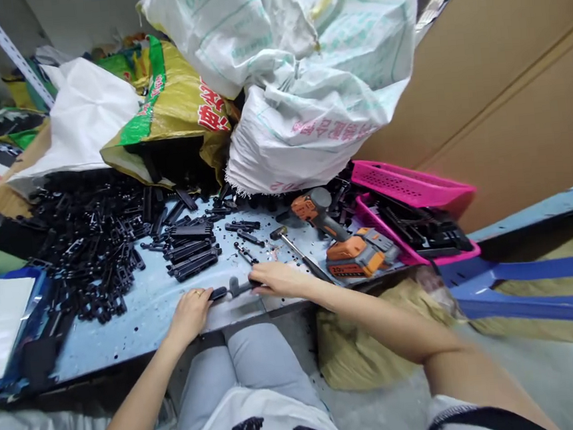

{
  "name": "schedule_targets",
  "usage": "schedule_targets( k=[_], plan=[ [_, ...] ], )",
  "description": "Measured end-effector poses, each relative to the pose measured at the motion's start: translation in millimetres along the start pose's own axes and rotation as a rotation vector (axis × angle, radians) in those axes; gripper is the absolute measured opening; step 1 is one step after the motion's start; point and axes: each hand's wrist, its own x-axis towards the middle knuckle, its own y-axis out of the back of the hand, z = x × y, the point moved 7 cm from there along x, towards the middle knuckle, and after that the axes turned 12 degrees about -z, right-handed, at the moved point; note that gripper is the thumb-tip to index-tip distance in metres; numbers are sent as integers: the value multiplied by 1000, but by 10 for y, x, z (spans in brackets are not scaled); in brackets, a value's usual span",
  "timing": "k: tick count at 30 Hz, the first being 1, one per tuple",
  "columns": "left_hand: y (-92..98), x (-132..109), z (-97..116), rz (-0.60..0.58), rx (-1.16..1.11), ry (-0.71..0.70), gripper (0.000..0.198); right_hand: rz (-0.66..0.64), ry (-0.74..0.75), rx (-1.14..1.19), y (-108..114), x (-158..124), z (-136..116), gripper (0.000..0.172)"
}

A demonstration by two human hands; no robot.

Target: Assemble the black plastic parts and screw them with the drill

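A long black plastic part (233,289) lies across the near edge of the light blue worktable (144,308). My left hand (191,313) grips its left end with the fingers curled, a ring showing on one finger. My right hand (276,277) pinches its right end, fingers closed over the piece. A small hammer (294,246) lies just beyond my right hand. An orange and grey cordless drill (343,237) lies to the right of the hammer.
A large heap of black plastic parts (88,239) covers the table's left and back, with neat stacks (192,250) near the middle. Pink baskets (411,214) hold more parts at the right. Woven sacks (299,73) pile up behind. A blue stool (513,285) stands at the right.
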Motion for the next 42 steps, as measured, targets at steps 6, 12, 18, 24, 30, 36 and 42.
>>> schedule_targets(
  k=[6, 12, 18, 24, 30, 36, 42],
  plan=[
    [49, 131, 179, -93, -67, -54, 41, -129, 9, 5, -519, 28, -276, 41],
    [42, 155, 242, -134, -33, -56, 64, -145, -86, 23, -508, 153, -325, 43],
    [49, 50, 190, 0, -36, -52, 61, -78, -144, -80, -260, 141, -432, 42],
    [40, 44, 139, 35, -48, -1, 49, -69, -72, -133, -204, 200, -378, 40],
    [139, 399, 405, -74, 0, -62, 49, 42, -224, 30, -278, 230, 125, 43],
    [569, 1178, 359, -22, 123, 90, 26, 54, -554, 87, -364, 265, 616, 35],
    [435, 1322, 328, -69, 233, -8, 25, 505, -585, 312, 232, -229, 1014, 47]
  ],
)
